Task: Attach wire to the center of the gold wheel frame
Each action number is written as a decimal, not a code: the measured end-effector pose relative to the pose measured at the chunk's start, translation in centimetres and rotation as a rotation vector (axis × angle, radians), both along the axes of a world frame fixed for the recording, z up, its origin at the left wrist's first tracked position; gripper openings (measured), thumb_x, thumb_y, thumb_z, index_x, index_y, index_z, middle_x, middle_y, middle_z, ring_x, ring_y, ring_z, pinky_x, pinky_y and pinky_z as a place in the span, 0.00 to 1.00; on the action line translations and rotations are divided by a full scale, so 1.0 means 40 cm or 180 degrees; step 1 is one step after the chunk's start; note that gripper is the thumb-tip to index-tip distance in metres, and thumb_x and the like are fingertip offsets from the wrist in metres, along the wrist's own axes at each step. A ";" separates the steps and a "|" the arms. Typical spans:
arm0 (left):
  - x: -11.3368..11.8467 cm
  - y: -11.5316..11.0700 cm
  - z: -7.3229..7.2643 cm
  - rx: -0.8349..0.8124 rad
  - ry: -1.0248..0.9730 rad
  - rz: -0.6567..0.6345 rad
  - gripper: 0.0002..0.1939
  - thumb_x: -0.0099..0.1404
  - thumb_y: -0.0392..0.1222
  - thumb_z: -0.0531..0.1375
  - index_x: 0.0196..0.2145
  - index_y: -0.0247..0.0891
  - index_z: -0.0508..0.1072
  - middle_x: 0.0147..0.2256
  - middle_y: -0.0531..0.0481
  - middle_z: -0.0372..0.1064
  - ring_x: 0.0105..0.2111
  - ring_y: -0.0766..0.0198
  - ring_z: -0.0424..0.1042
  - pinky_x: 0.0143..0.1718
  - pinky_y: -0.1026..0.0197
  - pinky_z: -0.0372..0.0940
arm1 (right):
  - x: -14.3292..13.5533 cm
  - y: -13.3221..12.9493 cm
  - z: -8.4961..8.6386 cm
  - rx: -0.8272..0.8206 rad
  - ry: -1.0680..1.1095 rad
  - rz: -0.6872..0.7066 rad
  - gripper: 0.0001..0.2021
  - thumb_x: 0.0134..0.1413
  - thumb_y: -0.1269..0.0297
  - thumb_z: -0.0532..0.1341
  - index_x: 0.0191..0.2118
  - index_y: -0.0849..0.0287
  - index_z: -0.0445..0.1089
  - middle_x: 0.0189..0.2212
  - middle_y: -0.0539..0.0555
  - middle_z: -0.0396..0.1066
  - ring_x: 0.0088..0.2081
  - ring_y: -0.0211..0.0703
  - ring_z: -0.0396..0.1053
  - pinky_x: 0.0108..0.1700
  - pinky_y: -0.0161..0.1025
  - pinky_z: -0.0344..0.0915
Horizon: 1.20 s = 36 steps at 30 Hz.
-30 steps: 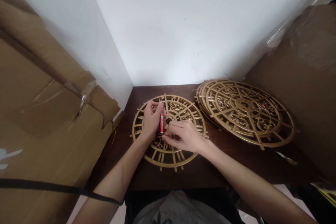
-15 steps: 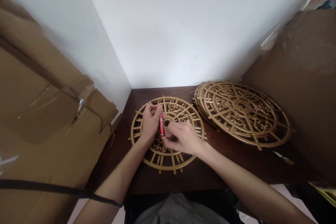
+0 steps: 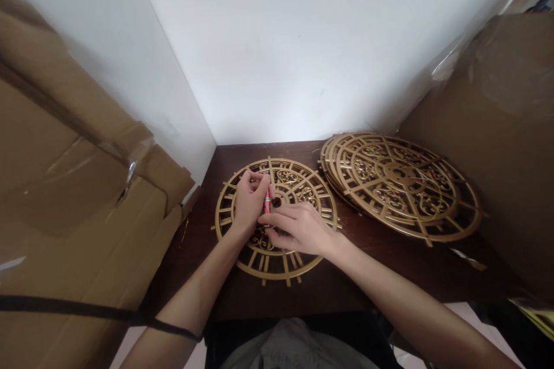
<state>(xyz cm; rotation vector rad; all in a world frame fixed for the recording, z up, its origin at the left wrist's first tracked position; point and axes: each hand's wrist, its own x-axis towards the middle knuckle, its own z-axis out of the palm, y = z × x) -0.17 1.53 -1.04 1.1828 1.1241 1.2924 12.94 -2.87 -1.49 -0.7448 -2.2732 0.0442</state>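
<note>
A gold openwork clock face (image 3: 303, 190) lies flat on the dark wooden table (image 3: 329, 282) in front of me. Over its centre, my left hand (image 3: 249, 202) and my right hand (image 3: 298, 228) both pinch a small red battery (image 3: 267, 202), which stands roughly upright between the fingertips. The right hand's fingers cover the battery's lower end. A dark round hole of the clock face shows just right of the battery.
A stack of more gold clock faces (image 3: 402, 184) rests at the back right of the table. Large cardboard boxes stand on the left (image 3: 73, 196) and right (image 3: 506, 127). A white wall closes the back. A black strap (image 3: 86, 311) crosses the lower left.
The hands stay over the clock face's centre. The right hand's fingers have slid over the battery's lower end, so less of the red battery shows.
</note>
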 end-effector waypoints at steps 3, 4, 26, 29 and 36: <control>-0.001 0.002 -0.003 -0.0010 -0.0017 -0.0020 0.13 0.58 0.45 0.60 0.29 0.38 0.59 0.17 0.59 0.64 0.13 0.73 0.60 0.18 0.70 0.57 | 0.001 0.001 0.000 0.0070 -0.0005 -0.0018 0.10 0.56 0.69 0.54 0.39 0.58 0.71 0.25 0.49 0.74 0.24 0.34 0.68 0.25 0.32 0.58; -0.001 0.002 -0.003 -0.0008 -0.0020 -0.0026 0.13 0.58 0.45 0.60 0.29 0.38 0.59 0.17 0.59 0.64 0.13 0.73 0.60 0.18 0.70 0.57 | 0.001 0.001 -0.001 0.0056 0.0005 -0.0015 0.10 0.56 0.68 0.54 0.39 0.58 0.71 0.25 0.49 0.74 0.24 0.34 0.68 0.26 0.32 0.59; 0.000 0.005 -0.011 -0.0011 0.0252 0.0032 0.12 0.58 0.44 0.59 0.28 0.37 0.59 0.17 0.59 0.61 0.14 0.74 0.58 0.18 0.70 0.54 | -0.004 0.007 -0.031 -0.0470 0.0217 0.0218 0.08 0.51 0.73 0.56 0.36 0.59 0.71 0.25 0.49 0.70 0.24 0.34 0.64 0.27 0.31 0.57; 0.000 0.006 -0.012 -0.0013 0.0295 0.0063 0.12 0.58 0.44 0.59 0.28 0.37 0.59 0.18 0.59 0.61 0.14 0.74 0.57 0.18 0.70 0.54 | -0.003 0.007 -0.031 -0.0440 0.0161 0.0215 0.08 0.51 0.73 0.56 0.35 0.58 0.70 0.24 0.49 0.69 0.24 0.34 0.63 0.26 0.31 0.56; 0.004 0.004 -0.004 0.0010 0.0153 -0.0032 0.11 0.58 0.43 0.59 0.29 0.37 0.58 0.16 0.59 0.61 0.13 0.73 0.58 0.17 0.70 0.54 | -0.003 0.007 -0.015 -0.0317 0.0185 0.0232 0.08 0.52 0.72 0.56 0.35 0.59 0.71 0.23 0.49 0.68 0.24 0.34 0.64 0.27 0.31 0.59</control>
